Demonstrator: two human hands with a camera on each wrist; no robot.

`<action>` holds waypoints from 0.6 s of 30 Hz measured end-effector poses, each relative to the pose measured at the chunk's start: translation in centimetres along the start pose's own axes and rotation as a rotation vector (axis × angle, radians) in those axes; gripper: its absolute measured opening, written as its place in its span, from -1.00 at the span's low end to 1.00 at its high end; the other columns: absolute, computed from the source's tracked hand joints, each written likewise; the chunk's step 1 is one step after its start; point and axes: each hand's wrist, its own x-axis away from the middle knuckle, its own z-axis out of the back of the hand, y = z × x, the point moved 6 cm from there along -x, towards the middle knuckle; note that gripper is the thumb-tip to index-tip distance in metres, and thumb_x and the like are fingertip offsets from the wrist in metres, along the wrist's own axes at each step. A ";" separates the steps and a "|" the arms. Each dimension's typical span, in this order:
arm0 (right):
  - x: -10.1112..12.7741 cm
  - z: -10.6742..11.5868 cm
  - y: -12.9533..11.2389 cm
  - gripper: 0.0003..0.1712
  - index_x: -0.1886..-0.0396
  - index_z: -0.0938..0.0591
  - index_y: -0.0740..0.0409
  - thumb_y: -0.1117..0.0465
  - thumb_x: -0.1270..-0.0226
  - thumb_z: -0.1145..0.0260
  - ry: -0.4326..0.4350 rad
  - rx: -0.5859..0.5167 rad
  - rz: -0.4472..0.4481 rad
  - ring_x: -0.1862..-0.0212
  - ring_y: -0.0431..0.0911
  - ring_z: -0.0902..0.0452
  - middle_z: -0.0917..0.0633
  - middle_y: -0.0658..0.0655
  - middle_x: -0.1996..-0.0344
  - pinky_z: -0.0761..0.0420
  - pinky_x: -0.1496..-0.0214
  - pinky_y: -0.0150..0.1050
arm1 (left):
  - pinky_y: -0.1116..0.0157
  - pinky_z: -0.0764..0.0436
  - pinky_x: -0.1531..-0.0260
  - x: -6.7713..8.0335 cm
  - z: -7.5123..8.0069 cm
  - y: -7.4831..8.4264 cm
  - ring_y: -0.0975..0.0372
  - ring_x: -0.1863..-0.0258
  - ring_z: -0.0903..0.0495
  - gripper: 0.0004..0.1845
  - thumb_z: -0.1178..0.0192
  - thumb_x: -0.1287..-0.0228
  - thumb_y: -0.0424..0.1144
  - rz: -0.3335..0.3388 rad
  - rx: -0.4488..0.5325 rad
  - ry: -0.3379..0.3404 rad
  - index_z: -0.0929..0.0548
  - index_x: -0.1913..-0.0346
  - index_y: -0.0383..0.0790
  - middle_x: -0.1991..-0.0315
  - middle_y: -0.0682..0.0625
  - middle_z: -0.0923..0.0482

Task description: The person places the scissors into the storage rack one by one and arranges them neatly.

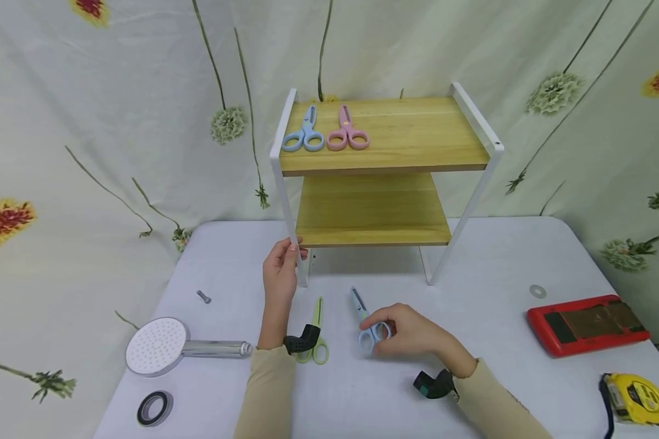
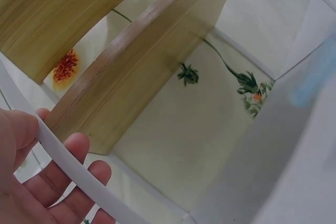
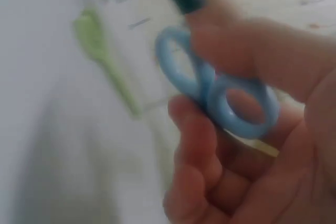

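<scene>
My left hand [image 1: 281,268] grips the white metal leg of a two-tier wooden shelf [image 1: 373,238]; in the left wrist view its thumb and fingers [image 2: 79,148] lie on either side of the thin frame. With my right hand [image 1: 412,331] I pinch light-blue scissors [image 1: 360,305] by the handle, blades pointing away. The right wrist view shows thumb and fingers around the blue handle loops [image 3: 244,124]. Green scissors [image 1: 318,314] lie on the table, partly hidden by the left wrist camera. On the top shelf lie blue scissors [image 1: 309,131] and pink scissors [image 1: 348,131].
On the left of the table [image 1: 225,402] are a shower head [image 1: 156,347], a tape roll [image 1: 155,408] and a bolt [image 1: 204,297]. On the right lie a washer [image 1: 537,291], a red-cased device [image 1: 554,329] and a yellow tape measure [image 1: 637,399]. Flowered cloth [image 1: 143,91] hangs behind.
</scene>
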 end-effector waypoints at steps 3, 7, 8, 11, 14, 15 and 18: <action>0.5 2.3 -2.8 -0.60 0.01 -0.75 0.24 0.38 -0.08 -0.48 0.016 -0.004 0.123 0.41 -0.26 -0.44 -0.66 0.06 0.40 -0.47 0.37 -0.42 | 0.41 -0.56 0.07 0.0 0.1 0.0 0.41 0.23 -0.65 -0.71 -0.02 -0.59 -0.27 -0.006 0.005 0.001 -0.65 -0.12 -0.38 0.25 -0.15 -0.71; 1.7 6.4 -7.9 -0.59 -0.01 -0.73 0.24 0.43 -0.10 -0.48 0.052 0.019 0.321 0.38 -0.16 -0.48 -0.66 0.11 0.37 -0.51 0.36 -0.36 | 0.39 -0.55 0.06 -0.1 0.1 0.0 0.41 0.22 -0.64 -0.70 -0.02 -0.59 -0.26 -0.014 0.004 0.000 -0.65 -0.12 -0.36 0.27 -0.09 -0.71; 1.9 7.5 -9.2 -0.58 -0.01 -0.73 0.24 0.43 -0.10 -0.48 0.066 0.034 0.360 0.38 -0.17 -0.48 -0.65 0.10 0.38 -0.51 0.35 -0.35 | 0.38 -0.55 0.06 -0.1 0.1 0.0 0.41 0.22 -0.64 -0.70 -0.02 -0.59 -0.26 -0.016 0.004 0.003 -0.65 -0.12 -0.36 0.27 -0.07 -0.71; 2.6 10.8 -13.1 -0.54 -0.02 -0.73 0.20 0.49 -0.07 -0.48 0.110 0.073 0.435 0.37 -0.19 -0.48 -0.67 0.05 0.35 -0.52 0.33 -0.33 | 0.38 -0.54 0.06 -0.1 0.2 -0.1 0.41 0.23 -0.64 -0.70 -0.02 -0.59 -0.26 -0.016 0.001 0.009 -0.65 -0.12 -0.37 0.28 -0.04 -0.71; 2.7 13.8 -16.5 -0.52 -0.04 -0.74 0.15 0.52 -0.09 -0.46 0.163 0.110 0.496 0.36 -0.21 -0.49 -0.71 -0.06 0.29 -0.52 0.29 -0.33 | 0.39 -0.55 0.06 0.0 0.2 -0.2 0.42 0.24 -0.64 -0.70 -0.02 -0.60 -0.25 -0.017 -0.003 0.009 -0.64 -0.12 -0.37 0.28 -0.03 -0.72; 2.5 14.7 -17.5 -0.51 -0.05 -0.74 0.16 0.54 -0.09 -0.45 0.175 0.110 0.518 0.36 -0.20 -0.49 -0.71 -0.08 0.27 -0.51 0.29 -0.33 | 0.39 -0.55 0.06 0.0 0.1 -0.2 0.42 0.23 -0.64 -0.70 -0.02 -0.60 -0.24 -0.016 -0.004 0.008 -0.64 -0.12 -0.36 0.29 -0.02 -0.72; 1.8 17.2 -19.8 -0.52 -0.04 -0.73 0.23 0.58 -0.08 -0.41 0.235 0.133 0.544 0.37 -0.19 -0.49 -0.73 -0.13 0.28 -0.50 0.27 -0.37 | 0.39 -0.55 0.05 0.0 0.0 -0.3 0.41 0.23 -0.65 -0.70 -0.02 -0.60 -0.23 -0.014 0.003 0.003 -0.65 -0.12 -0.35 0.31 0.05 -0.71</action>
